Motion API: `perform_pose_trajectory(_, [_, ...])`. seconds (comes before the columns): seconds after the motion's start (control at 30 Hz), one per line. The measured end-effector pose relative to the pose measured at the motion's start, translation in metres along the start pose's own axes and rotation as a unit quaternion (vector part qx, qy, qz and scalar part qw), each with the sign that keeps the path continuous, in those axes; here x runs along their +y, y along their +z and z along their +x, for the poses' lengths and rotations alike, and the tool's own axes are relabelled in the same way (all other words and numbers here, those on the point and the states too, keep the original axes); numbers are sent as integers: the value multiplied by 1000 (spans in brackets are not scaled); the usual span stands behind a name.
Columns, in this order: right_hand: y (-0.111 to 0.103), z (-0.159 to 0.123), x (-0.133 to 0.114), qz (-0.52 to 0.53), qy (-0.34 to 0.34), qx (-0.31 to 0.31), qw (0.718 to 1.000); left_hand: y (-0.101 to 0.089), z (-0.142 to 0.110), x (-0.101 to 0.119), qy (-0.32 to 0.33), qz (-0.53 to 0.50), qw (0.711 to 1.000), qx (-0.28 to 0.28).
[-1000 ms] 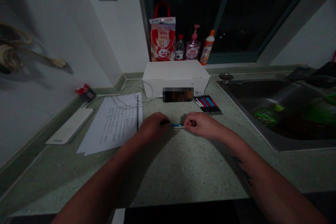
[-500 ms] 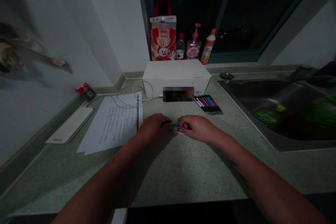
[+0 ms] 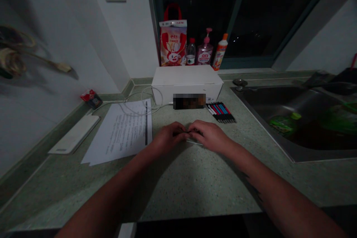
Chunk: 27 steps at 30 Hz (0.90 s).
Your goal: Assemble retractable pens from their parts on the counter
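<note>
My left hand [image 3: 169, 136] and my right hand [image 3: 209, 135] meet over the counter, fingertips almost touching. Both are closed in a pinch on a small dark piece that looks like part of a pen, mostly hidden by the fingers. Under the right fingers a thin white stick [image 3: 194, 142] lies on the counter. Just beyond the right hand is a row of several pens [image 3: 221, 112] with blue, red, white and black barrels, laid side by side.
A white box [image 3: 186, 76] stands at the back, with a blurred-out device [image 3: 189, 101] leaning on it. Printed sheets [image 3: 122, 130], a white power bank [image 3: 75, 134] and a cable [image 3: 134, 109] lie left. Bottles [image 3: 205, 52] line the sill. A steel sink [image 3: 259, 119] is on the right.
My hands have come closer together, fingertips now nearly meeting. The blue and black pen pieces that showed between them are now covered by the fingers. The view has tilted slightly.
</note>
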State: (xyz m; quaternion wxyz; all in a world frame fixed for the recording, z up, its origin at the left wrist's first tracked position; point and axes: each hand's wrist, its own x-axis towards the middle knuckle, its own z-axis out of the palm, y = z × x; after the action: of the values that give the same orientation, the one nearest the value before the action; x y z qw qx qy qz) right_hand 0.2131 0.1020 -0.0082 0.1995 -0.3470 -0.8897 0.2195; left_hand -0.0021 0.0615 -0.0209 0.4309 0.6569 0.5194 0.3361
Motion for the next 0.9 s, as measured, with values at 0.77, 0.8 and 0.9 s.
perform_pose_trajectory(0.77, [6, 4, 7, 105, 86, 99, 986, -6, 3, 7, -18, 106, 990, 87])
perform_pose_trajectory(0.8, [6, 4, 5, 103, 95, 88, 986, -7, 4, 5, -14, 105, 990, 89])
perform_pose_trajectory(0.9, [5, 4, 1, 87, 103, 50, 990, -7, 5, 3, -12, 110, 990, 88])
